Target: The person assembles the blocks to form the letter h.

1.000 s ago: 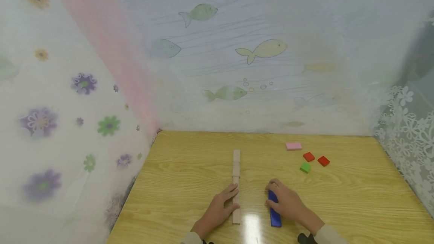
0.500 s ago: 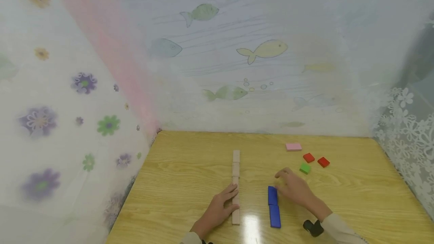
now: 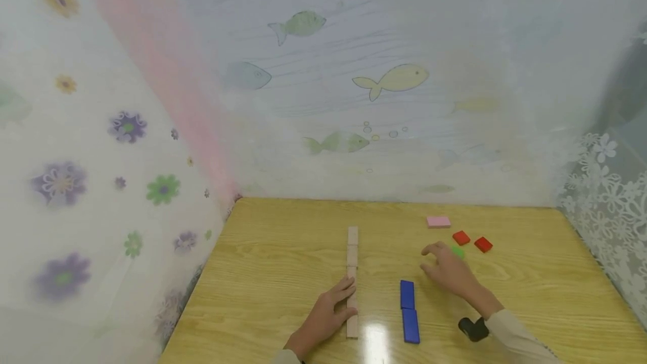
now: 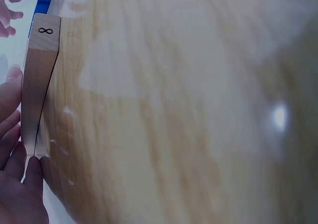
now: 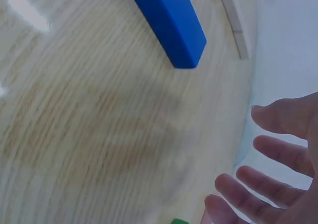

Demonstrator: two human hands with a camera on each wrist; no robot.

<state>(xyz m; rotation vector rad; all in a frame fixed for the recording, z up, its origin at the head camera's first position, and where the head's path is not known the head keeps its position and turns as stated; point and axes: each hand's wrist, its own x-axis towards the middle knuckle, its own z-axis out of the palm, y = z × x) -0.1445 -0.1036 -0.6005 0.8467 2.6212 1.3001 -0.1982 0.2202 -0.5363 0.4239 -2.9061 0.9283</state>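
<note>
A straight row of plain wooden blocks (image 3: 352, 255) runs away from me on the table. My left hand (image 3: 323, 316) rests against its near part, fingers and thumb loosely extended. The left wrist view shows the end block (image 4: 42, 70) marked with an 8, fingers beside it. To the right of that row, two blue blocks (image 3: 407, 295) lie end to end, slightly out of line; one blue block (image 5: 174, 28) also shows in the right wrist view. My right hand (image 3: 452, 274) hovers right of them with spread fingers, holding nothing. It partly hides a green block (image 3: 458, 252).
Two red blocks (image 3: 461, 237) and a pink block (image 3: 438, 222) lie farther back on the right. Behind the wooden table (image 3: 273, 240) stands a fish-patterned wall covering (image 3: 404, 162), with flowered sheets at both sides.
My right hand has let go of the blue blocks and moved right and away, toward the green block. The left hand stays at the wooden row.
</note>
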